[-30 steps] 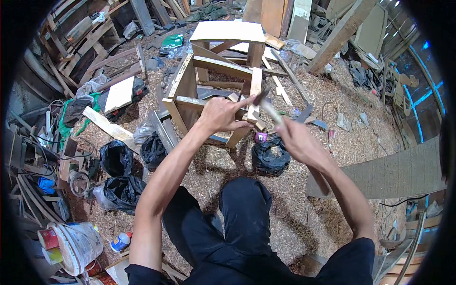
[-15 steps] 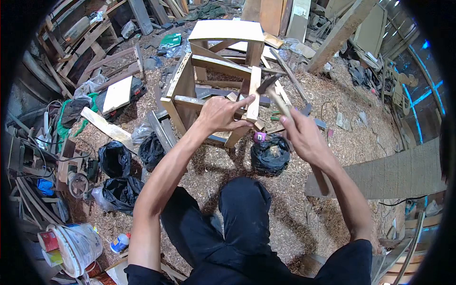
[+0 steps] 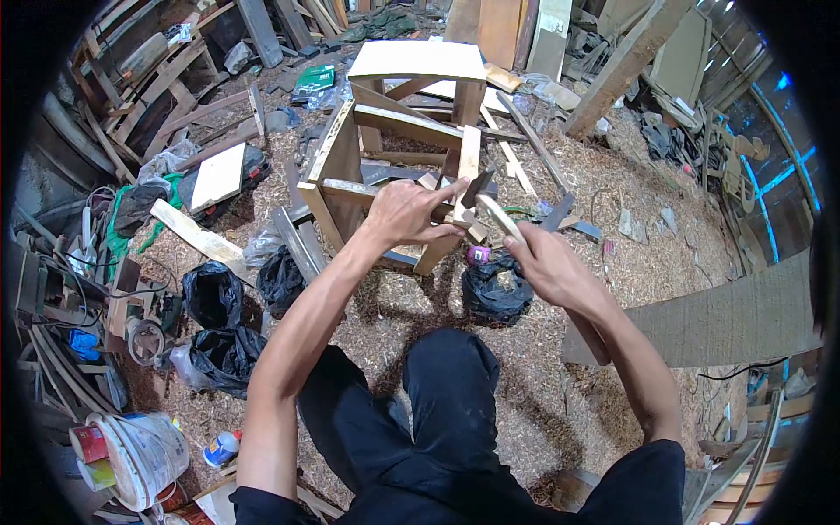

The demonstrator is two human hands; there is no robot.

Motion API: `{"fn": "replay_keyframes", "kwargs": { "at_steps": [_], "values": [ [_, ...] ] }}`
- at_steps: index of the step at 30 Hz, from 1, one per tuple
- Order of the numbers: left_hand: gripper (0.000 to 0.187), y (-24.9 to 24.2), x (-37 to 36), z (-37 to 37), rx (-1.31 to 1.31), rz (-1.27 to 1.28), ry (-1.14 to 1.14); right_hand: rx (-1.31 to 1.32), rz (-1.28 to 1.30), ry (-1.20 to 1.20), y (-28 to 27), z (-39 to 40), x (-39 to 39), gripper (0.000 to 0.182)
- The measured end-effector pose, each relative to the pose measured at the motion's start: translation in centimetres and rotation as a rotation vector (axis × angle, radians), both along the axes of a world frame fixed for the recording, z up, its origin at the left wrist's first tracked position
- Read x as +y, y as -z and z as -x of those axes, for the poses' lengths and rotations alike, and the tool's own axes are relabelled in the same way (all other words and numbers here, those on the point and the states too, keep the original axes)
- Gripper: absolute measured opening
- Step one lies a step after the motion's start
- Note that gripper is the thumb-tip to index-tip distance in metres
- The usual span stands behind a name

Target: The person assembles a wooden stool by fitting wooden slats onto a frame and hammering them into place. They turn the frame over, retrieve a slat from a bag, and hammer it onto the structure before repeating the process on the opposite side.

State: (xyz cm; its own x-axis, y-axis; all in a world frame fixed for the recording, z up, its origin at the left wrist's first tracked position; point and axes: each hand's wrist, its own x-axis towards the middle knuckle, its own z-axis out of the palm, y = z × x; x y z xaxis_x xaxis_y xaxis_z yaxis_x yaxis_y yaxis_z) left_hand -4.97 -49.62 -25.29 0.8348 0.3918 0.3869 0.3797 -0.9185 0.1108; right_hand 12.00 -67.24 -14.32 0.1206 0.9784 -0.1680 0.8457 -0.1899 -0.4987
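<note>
My right hand (image 3: 556,267) is closed round the pale handle of a hammer (image 3: 499,217). The hammer's dark head is down at the near end of a light wooden strip (image 3: 470,153), which lies along the right side of a wooden frame (image 3: 332,157). My left hand (image 3: 405,210) grips that same near end, index finger along the top and thumb lower down. Whether a nail is there cannot be made out. Below the strip, a small pink-purple object (image 3: 479,254) sits near the frame's front leg.
A stool-like piece with a pale top (image 3: 418,59) stands behind the frame. Black plastic bags (image 3: 496,293) sit on the shaving-covered floor. At lower left is a white bucket (image 3: 144,455) beside a blue-and-white bottle (image 3: 220,448). A corrugated sheet (image 3: 726,315) juts in from the right.
The hammer has swung down and left, bringing its head to the strip's near end. My right hand has lowered slightly; my left hand has hardly moved.
</note>
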Motion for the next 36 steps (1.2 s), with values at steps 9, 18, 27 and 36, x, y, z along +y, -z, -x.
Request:
{"fn": "replay_keyframes", "kwargs": {
  "at_steps": [9,18,27,36],
  "values": [
    [0.087,0.0,0.1,0.0,-0.004,-0.037,0.003,-0.001,-0.048,0.02,0.7,-0.1,-0.5,0.032],
    [0.085,-0.4,0.2,0.1,0.036,-0.014,-0.009,-0.019,0.033,0.017,0.8,-0.1,-0.3,0.034],
    [0.086,-0.4,0.1,-0.1,0.033,0.002,-0.011,0.041,-0.021,0.03,1.5,0.3,-0.8,0.026],
    [0.083,-0.8,0.3,-0.1,0.049,0.016,-0.009,-0.015,-0.052,0.046,1.2,0.9,-0.2,0.027]
  ]
}}
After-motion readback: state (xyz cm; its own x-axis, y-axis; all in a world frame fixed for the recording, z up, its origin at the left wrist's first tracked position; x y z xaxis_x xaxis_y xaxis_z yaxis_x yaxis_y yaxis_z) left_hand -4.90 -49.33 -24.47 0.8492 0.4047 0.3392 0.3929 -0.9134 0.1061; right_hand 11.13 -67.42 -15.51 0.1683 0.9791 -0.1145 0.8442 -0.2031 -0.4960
